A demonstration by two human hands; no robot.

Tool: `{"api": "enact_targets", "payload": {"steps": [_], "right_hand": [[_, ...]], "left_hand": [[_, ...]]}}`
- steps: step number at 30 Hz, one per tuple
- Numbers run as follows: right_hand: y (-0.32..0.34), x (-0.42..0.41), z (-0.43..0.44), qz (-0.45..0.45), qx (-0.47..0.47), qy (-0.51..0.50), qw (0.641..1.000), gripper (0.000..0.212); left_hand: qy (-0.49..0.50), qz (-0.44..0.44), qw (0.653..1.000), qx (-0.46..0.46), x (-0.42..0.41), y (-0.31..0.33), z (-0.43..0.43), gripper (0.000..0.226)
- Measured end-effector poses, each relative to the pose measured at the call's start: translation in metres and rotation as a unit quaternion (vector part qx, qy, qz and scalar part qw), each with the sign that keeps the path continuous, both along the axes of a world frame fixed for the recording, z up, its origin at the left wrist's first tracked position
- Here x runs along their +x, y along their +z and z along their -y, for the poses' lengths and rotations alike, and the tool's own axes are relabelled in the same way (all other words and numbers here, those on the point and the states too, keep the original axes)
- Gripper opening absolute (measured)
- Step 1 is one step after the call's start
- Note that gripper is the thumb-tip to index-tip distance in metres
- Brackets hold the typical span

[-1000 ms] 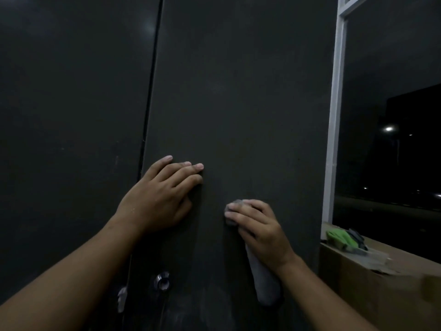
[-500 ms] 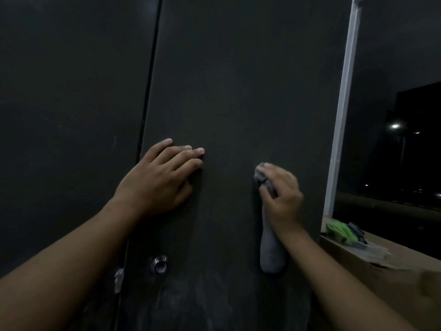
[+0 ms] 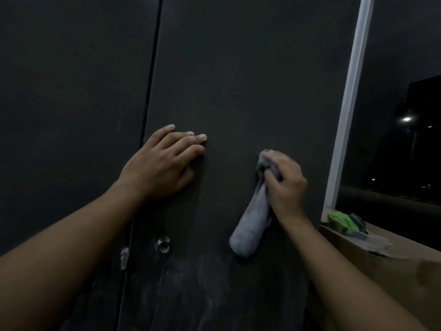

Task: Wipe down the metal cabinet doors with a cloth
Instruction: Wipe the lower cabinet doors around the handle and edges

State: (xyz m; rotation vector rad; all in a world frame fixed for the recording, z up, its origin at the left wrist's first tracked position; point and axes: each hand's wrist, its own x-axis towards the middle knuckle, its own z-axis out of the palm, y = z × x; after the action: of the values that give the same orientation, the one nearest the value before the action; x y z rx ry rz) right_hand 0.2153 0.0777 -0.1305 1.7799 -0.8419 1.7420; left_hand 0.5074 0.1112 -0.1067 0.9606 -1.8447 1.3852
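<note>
Against door [image 3: 238,80], right hand [image 3: 287,185] gripping cloth [image 3: 250,225]

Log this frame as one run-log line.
stage: wiping right cabinet door | left hand: flat on door, bracing | right hand: pressing grey cloth to door | cloth tail: hanging down

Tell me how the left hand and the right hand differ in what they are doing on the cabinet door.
The left hand lies flat and open on the right cabinet door, holding nothing; the right hand is closed in a grip on the grey cloth. The left hand sits beside the seam between the doors; the right hand is nearer the door's outer edge. The left hand's fingers are spread out; the right hand's are curled. Both press on the same door.
</note>
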Motion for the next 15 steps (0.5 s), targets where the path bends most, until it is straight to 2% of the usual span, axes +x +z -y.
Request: {"api": "enact_targets", "payload": {"steps": [1, 3, 8, 12, 15], "right_hand": [[0.006, 0.009, 0.001, 0.043, 0.008, -0.001, 0.999, 0.039], [0.004, 0.030, 0.004, 0.055, -0.003, -0.013, 0.998, 0.037], [-0.055, 0.051, 0.003, -0.137, -0.034, 0.002, 0.990, 0.045], [-0.110, 0.053, 0.003, -0.245, -0.049, 0.027, 0.968, 0.044], [-0.142, 0.049, 0.003, -0.337, -0.059, 0.053, 0.938, 0.038]], "left_hand": [[0.000, 0.000, 1.000, 0.000, 0.000, 0.000, 0.000, 0.047], [0.004, 0.000, 1.000, 0.006, 0.001, 0.000, 0.001, 0.048], [0.025, 0.004, 0.999, 0.021, 0.001, -0.002, 0.001, 0.051], [0.027, -0.001, 0.999, 0.017, 0.001, -0.006, 0.002, 0.051], [0.027, -0.015, 0.999, 0.016, 0.001, -0.014, 0.001, 0.051]]}}
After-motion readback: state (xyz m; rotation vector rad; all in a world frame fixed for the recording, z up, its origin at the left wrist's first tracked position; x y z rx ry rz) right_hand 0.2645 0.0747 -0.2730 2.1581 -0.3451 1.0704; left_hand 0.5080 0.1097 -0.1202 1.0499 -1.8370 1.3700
